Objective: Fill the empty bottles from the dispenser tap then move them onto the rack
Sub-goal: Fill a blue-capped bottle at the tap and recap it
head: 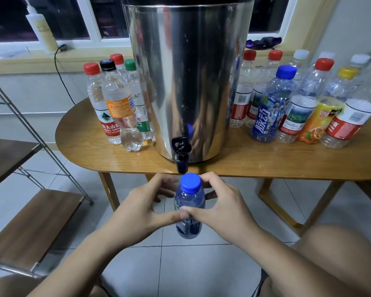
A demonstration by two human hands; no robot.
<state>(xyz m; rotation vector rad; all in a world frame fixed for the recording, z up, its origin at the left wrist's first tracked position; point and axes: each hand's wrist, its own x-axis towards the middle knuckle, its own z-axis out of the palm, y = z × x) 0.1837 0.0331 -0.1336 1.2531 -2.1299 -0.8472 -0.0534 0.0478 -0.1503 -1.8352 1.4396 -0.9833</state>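
Open room lies over the floor [191, 264] before the tabletop [266, 166]; a bottle [190, 200] sits just under the tap [181, 166]. Left bottles [116, 108] and right bottles [298, 108] flank the dispenser [186, 71]; the rack [30, 211] stands left.

Blue-capped bottle [190, 202] — silver dispenser [186, 71], black tap [181, 155]

The steel dispenser [186, 71] runs past the top edge, the rack [30, 221] past the left, and fingers [169, 217] hide the label of the held bottle [190, 200].

Pump bottle [42, 28] and purple cloth [262, 42] on windowsill [19, 62].
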